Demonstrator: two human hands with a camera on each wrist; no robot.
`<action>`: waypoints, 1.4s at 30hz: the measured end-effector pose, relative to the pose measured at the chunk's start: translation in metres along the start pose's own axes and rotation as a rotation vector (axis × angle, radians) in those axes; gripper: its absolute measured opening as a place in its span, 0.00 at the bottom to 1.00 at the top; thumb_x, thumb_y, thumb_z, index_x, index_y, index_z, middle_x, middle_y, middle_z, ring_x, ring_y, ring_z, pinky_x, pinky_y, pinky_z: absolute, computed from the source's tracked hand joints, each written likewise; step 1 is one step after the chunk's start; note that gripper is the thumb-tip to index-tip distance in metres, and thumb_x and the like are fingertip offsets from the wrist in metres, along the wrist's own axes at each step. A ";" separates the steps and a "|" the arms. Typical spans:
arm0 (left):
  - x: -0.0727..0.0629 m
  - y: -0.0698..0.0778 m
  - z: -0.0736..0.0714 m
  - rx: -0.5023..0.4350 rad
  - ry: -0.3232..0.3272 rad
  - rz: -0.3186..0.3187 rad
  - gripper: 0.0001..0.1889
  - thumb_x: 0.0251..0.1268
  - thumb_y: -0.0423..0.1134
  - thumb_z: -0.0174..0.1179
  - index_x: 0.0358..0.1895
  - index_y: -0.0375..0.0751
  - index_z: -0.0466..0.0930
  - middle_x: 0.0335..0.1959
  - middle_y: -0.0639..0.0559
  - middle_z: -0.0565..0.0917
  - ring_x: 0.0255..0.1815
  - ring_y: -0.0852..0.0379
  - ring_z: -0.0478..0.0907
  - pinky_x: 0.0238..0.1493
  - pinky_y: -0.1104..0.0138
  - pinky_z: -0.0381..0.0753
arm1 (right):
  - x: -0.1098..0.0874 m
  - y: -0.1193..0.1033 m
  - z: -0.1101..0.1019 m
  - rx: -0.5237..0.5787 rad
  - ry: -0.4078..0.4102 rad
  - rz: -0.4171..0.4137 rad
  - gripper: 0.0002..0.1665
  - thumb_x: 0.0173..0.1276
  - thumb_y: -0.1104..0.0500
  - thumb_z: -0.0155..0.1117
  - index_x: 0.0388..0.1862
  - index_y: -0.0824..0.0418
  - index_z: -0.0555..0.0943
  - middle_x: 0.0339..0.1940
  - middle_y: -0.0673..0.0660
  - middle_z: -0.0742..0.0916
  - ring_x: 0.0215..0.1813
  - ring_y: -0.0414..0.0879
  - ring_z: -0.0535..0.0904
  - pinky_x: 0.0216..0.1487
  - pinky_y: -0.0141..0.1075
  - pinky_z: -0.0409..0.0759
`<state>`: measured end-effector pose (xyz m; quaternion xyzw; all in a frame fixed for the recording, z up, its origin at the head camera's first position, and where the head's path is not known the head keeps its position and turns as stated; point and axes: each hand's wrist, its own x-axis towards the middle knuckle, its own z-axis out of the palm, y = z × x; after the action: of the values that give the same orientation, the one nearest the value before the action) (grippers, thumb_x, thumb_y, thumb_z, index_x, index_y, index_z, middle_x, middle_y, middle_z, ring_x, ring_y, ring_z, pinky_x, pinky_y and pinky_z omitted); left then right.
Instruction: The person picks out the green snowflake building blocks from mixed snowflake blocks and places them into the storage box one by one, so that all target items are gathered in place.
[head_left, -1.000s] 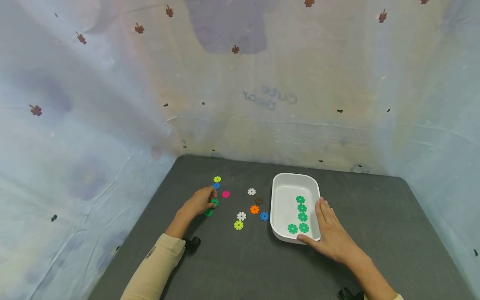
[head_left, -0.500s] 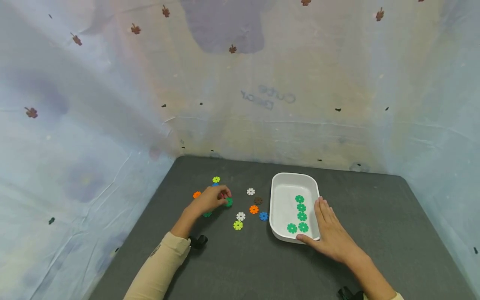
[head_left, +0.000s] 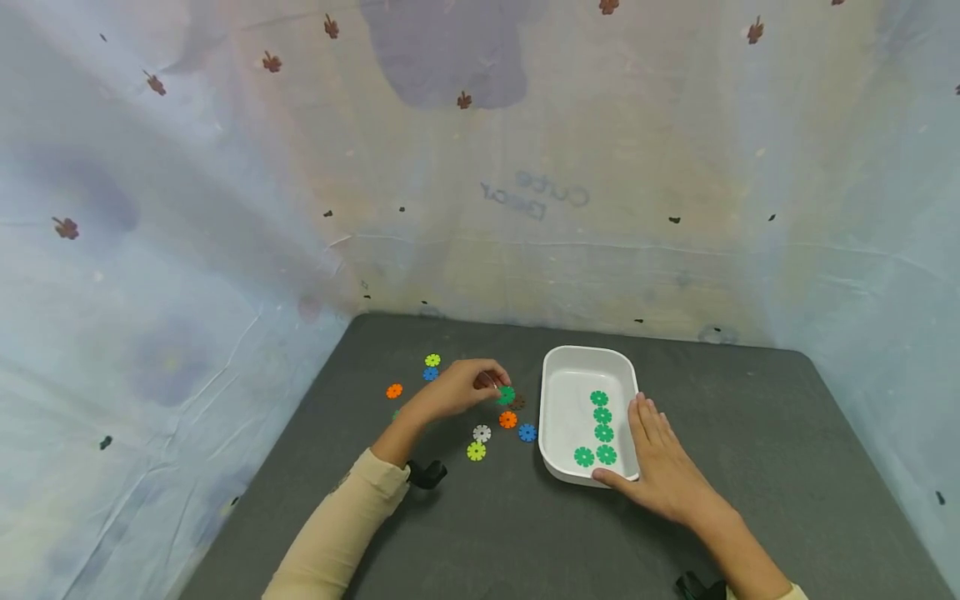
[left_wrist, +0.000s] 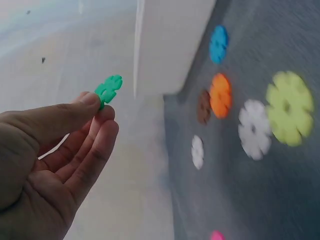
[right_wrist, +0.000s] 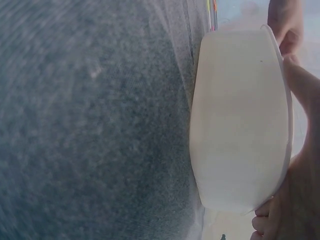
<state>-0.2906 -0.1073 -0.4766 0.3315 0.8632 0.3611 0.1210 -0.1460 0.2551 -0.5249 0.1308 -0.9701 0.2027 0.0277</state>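
Observation:
My left hand pinches a green flower-shaped disc between thumb and fingertips, raised above the table and left of the white tub. Inside the tub lie several green flower-shaped discs, most in a row along its right side. My right hand rests against the tub's right side with straight fingers, its thumb at the near rim. Below the left hand, a brown disc lies beside an orange disc.
Between hand and tub lie a blue disc, a white disc and a yellow disc. Farther left are another orange disc, a blue one and a yellow one. Fabric walls stand behind the grey table.
My left hand has picked up the green disc from the left group and carried it right, towards the tub. The right hand and the tub have stayed in place.

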 end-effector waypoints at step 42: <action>0.116 0.053 0.100 0.296 -0.401 0.179 0.06 0.73 0.30 0.71 0.47 0.45 0.90 0.41 0.59 0.88 0.42 0.69 0.80 0.46 0.78 0.77 | 0.001 0.003 0.001 0.025 -0.013 -0.010 0.77 0.68 0.24 0.68 0.87 0.74 0.43 0.89 0.73 0.47 0.89 0.68 0.40 0.87 0.61 0.43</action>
<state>-0.3072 0.0517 -0.5067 0.4856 0.8326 0.1672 0.2075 -0.1481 0.2570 -0.5268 0.1373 -0.9670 0.2139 0.0206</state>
